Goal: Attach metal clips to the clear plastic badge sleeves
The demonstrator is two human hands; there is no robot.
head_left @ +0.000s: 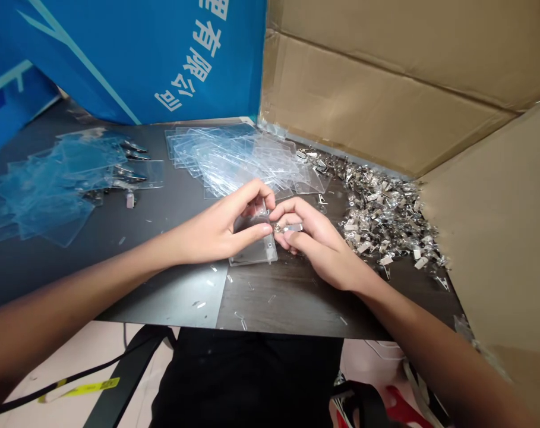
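Forearms [73, 297] converge over the tabletop [291, 306]; together at its centre, the left hand [218, 229] grips a clear badge holder [254, 254], and the right hand [316, 241] pinches a metal clip [293, 227] against the holder's edge.

The badge holder [253, 249] between my fingers is rigid clear plastic, smooth and glossy, and the clip [291, 227] against it is bright, polished metal. The heap of loose clips [381, 217] shines the same way. The stack of plastic sleeves [234, 157] and the spread of sleeves [60, 184] are thin, clear and glossy. Beneath them, the tabletop [291, 303] is dark wood-grain laminate with a soft sheen. The cardboard [376, 89] is matt brown paperboard, and my trousers [247, 380] are matt black cloth.
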